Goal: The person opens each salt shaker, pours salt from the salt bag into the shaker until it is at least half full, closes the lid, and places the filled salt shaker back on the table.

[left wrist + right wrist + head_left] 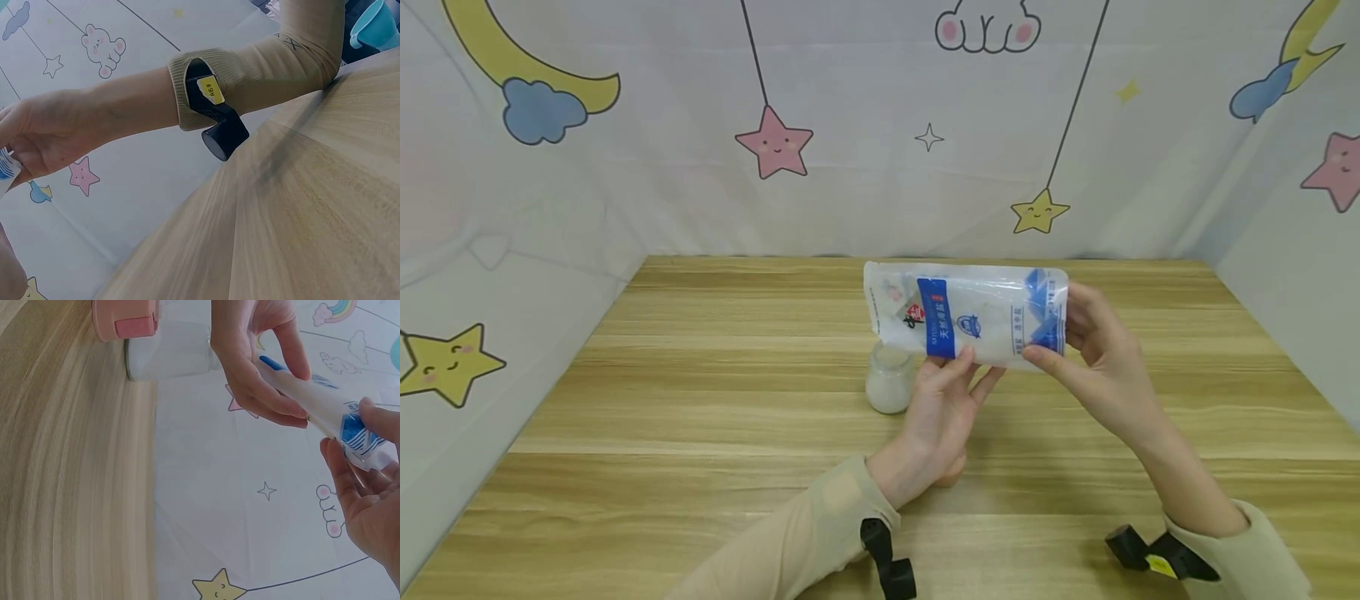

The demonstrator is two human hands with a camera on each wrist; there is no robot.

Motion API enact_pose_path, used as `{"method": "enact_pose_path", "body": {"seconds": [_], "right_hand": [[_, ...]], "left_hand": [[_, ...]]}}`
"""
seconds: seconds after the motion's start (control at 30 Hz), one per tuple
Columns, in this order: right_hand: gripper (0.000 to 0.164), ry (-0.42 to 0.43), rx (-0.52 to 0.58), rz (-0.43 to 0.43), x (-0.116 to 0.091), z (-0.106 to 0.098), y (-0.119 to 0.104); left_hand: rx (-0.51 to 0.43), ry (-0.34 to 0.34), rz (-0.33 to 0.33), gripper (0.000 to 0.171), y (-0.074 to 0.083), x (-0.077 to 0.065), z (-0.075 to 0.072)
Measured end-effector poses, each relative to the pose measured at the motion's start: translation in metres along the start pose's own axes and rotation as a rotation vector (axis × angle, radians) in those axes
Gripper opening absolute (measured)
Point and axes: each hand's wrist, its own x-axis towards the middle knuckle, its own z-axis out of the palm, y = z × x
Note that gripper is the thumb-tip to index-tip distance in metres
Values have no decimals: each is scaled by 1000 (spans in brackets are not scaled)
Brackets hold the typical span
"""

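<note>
A white and blue bag of salt point(992, 321) is held up sideways above the table. My left hand point(936, 417) grips its lower edge, thumb on the front and fingers behind. The right hand point(1105, 367) pinches the bag's right end between thumb and fingers. In the right wrist view both hands are on the bag point(325, 406), the left point(250, 356) at the top and the right point(375, 519) at lower right. Just behind the left hand stands a small glass jar point(889, 387) with white contents, its top partly covered by the bag.
A pink lid-like piece point(125, 319) sits near the glass jar point(172, 353) in the right wrist view. The wooden table point(700, 375) meets a patterned cloth backdrop point(865, 200) behind and at the sides. A turquoise container point(378, 28) shows at the left wrist view's corner.
</note>
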Motion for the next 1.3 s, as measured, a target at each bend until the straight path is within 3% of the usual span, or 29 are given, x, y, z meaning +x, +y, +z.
{"method": "enact_pose_path", "body": {"seconds": [0.23, 1.3], "right_hand": [[68, -6, -1, 26, -1, -1, 0], [64, 18, -21, -11, -1, 2, -1]], "left_hand": [[-1, -8, 3, 43, 0, 0, 0], [-8, 16, 0, 41, -2, -1, 1]]}}
